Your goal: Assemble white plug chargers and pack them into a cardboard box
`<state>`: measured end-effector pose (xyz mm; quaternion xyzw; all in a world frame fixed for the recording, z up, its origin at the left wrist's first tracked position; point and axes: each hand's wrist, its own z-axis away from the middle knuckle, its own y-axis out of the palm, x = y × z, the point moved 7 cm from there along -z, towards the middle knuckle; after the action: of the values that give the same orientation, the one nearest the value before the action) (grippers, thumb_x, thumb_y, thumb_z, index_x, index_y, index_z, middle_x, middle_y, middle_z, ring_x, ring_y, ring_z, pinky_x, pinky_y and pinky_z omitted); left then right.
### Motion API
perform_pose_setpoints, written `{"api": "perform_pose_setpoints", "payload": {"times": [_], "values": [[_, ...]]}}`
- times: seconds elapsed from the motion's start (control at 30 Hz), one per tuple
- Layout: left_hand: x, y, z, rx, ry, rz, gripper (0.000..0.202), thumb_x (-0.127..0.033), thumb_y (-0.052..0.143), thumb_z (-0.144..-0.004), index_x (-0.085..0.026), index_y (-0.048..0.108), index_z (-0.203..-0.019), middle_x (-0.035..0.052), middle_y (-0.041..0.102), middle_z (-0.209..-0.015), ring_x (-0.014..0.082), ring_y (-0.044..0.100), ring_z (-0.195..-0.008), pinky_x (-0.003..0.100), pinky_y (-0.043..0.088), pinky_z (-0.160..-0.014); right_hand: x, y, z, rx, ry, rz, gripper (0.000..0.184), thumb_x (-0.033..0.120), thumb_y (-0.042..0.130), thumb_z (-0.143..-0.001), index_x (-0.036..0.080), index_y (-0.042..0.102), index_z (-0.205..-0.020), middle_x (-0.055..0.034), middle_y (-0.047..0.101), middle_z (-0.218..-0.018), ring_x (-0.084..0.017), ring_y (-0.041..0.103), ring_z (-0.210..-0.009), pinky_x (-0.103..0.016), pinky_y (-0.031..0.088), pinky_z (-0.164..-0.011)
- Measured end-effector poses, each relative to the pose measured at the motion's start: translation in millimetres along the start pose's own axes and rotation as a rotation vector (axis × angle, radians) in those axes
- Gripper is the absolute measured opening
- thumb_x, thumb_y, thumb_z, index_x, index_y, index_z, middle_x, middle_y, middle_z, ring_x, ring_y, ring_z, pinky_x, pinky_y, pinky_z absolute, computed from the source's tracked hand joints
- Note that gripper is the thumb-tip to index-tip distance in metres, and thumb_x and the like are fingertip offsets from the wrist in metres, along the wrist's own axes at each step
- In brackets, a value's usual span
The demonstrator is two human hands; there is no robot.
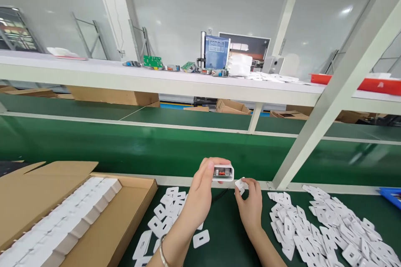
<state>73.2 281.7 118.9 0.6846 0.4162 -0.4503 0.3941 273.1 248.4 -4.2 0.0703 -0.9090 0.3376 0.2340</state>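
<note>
My left hand [203,181] is closed around a white plastic housing [231,172], raised above the bench. Its open end faces me and shows metal and red-orange parts inside. To the right of it, my right hand [250,200] pinches a small white plastic end plate [240,184] between thumb and fingers. The two pieces are apart by a small gap. Beneath and left of my left wrist lies a loose pile of white plates [166,212] with cut-out slots. A larger heap of similar white plates [319,229] spreads to the right of my right forearm.
An open cardboard box [138,204] at the left holds rows of white housings [75,221]. A slanted white post [313,133] rises behind my right hand. Green circuit boards [153,62] and a blue device [216,52] stand on the shelf above. A blue tray [391,196] sits far right.
</note>
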Motion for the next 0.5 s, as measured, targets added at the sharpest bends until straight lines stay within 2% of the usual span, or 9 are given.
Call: {"api": "perform_pose_setpoints", "payload": {"times": [0.1,0.23,0.33,0.5], "values": [[2.6,-5.9,-2.6,-0.025,-0.015,0.069,0.057,-0.068,0.038,-0.104,-0.026,0.077,-0.109,0.0077,0.072,-0.109,0.0216,0.062,-0.088,0.034,0.052,-0.087,40.8,-38.2,-9.8,-0.142,-0.015,-0.266,0.023,0.035,0.064,-0.099,0.023,0.059,-0.117,-0.0096,0.063,-0.116,-0.025,0.065,-0.104,-0.039,0.057,-0.083],[6.2,-12.3,-7.7,-0.041,-0.020,0.074,0.057,-0.071,0.048,-0.100,-0.028,0.076,-0.122,0.0092,0.071,-0.124,0.0245,0.067,-0.101,0.039,0.053,-0.098,102.5,-82.5,-19.5,-0.257,-0.081,-0.554,0.030,0.029,0.075,-0.093,0.024,0.060,-0.119,-0.0084,0.060,-0.118,-0.023,0.066,-0.105,-0.037,0.061,-0.081],[5.7,-14.3,-8.3,-0.037,-0.017,0.111,0.059,-0.073,0.058,-0.094,-0.028,0.076,-0.127,0.0104,0.070,-0.132,0.0299,0.066,-0.118,0.044,0.051,-0.107,131.1,-95.9,-27.2,-0.266,-0.133,-0.609,0.036,0.024,0.077,-0.092,0.025,0.062,-0.124,-0.0083,0.061,-0.120,-0.023,0.067,-0.108,-0.039,0.063,-0.086],[1.8,-10.8,-1.1,0.013,-0.059,0.225,0.058,-0.071,0.063,-0.093,-0.028,0.076,-0.131,0.0104,0.071,-0.135,0.0319,0.065,-0.126,0.045,0.050,-0.113,140.4,-100.5,-30.5,-0.300,-0.108,-0.642,0.037,0.024,0.076,-0.091,0.026,0.062,-0.125,-0.0087,0.063,-0.120,-0.024,0.068,-0.107,-0.041,0.064,-0.086]]}}
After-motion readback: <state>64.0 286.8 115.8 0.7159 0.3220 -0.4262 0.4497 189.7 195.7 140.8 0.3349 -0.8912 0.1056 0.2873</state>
